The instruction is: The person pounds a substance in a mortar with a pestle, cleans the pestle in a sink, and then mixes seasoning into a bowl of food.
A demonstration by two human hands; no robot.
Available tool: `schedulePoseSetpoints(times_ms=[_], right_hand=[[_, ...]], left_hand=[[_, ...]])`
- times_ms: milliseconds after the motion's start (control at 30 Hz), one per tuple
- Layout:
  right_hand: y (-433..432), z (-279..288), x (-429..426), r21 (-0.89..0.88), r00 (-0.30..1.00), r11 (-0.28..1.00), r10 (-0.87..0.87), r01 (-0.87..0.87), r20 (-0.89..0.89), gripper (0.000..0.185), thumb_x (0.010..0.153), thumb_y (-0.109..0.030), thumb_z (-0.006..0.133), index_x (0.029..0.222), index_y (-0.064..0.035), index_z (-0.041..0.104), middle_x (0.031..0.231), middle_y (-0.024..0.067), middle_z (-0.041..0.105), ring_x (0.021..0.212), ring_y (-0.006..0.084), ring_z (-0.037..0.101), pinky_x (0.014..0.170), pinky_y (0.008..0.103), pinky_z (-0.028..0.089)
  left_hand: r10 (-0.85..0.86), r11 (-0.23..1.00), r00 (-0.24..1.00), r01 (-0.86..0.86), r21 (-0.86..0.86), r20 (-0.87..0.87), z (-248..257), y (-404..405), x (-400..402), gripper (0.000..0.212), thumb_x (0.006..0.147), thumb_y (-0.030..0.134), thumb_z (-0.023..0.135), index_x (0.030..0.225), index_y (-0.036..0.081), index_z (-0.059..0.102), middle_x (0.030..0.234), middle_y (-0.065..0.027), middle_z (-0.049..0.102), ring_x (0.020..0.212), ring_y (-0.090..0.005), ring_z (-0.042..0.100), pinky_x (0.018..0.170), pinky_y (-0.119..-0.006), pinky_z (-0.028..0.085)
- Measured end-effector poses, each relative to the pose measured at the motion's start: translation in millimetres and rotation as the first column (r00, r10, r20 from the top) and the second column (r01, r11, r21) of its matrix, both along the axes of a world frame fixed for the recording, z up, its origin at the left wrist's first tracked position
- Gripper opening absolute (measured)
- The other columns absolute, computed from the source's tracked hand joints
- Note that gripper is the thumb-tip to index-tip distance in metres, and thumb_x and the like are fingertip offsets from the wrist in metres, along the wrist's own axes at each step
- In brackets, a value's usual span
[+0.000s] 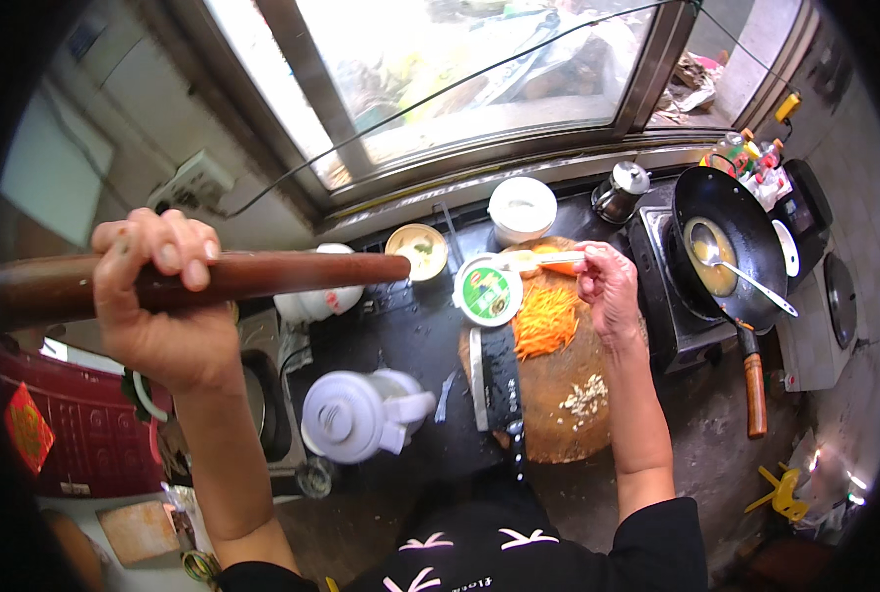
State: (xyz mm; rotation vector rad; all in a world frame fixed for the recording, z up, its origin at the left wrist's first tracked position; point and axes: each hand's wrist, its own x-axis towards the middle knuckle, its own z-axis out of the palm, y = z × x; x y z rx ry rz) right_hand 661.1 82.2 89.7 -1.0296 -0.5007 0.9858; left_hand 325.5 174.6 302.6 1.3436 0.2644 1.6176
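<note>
My left hand (pixel 166 296) is raised and wrapped round a tapered brown wooden rod (pixel 299 277), perhaps a rolling pin. My right hand (pixel 608 285) pinches the end of a pale handle (pixel 551 257) above the chopping board. At the handle's other end is a round white lid or container with a green label (pixel 488 292); whether they are joined I cannot tell. Shredded carrot (pixel 545 320) and chopped pale bits, perhaps garlic (pixel 586 399), lie on the round wooden chopping board (pixel 551 436). A cleaver (pixel 495 381) rests across the board's left edge.
A black wok (pixel 765 237) with a ladle (pixel 754 280) in it sits on the stove at right. Left of the board stand a white lidded jug (pixel 351 418) and a small bowl (pixel 417 251). A white tub (pixel 523 207) and metal pot (pixel 621 192) stand behind.
</note>
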Motion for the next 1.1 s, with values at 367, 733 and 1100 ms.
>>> schedulePoseSetpoints(times_ms=[367,733,1100], right_hand=[[-111,61,-200,-0.063,0.906,0.907,0.408,-0.416,-0.109,0.020,0.086,-0.018,0.057,0.093,0.0010,0.061,0.064,0.0044,0.061,0.042,0.0057,0.043,0.038,0.0192,0.033],[-177,-3,-377,-0.207,0.901,0.915,0.386,-0.347,0.197,0.016,0.090,-0.008,0.058,0.102,0.0000,0.064,0.077,0.0042,0.064,0.055,0.0027,0.047,0.047,0.0174,0.036],[-166,-87,-408,0.093,0.142,0.875,-0.027,-0.474,0.989,0.029,0.075,0.003,0.066,0.103,-0.0072,0.064,0.089,0.0083,0.066,0.075,0.0239,0.065,0.064,0.0320,0.050]], left_hand=[[0.296,0.951,0.954,-0.290,0.109,-0.041,19,-146,-226,0.020,0.083,0.015,0.054,0.066,0.012,0.047,0.065,-0.0019,0.045,0.055,-0.0134,0.041,0.063,-0.032,0.036],[0.505,0.858,0.858,-0.487,-0.160,0.097,-71,-226,-326,0.013,0.086,0.013,0.048,0.074,0.012,0.045,0.063,-0.0006,0.041,0.052,-0.0123,0.040,0.059,-0.030,0.035],[0.538,0.829,0.836,-0.502,-0.246,0.106,-86,-252,-340,0.013,0.087,0.011,0.047,0.074,0.012,0.046,0.063,-0.0003,0.039,0.052,-0.0113,0.038,0.059,-0.028,0.033]])
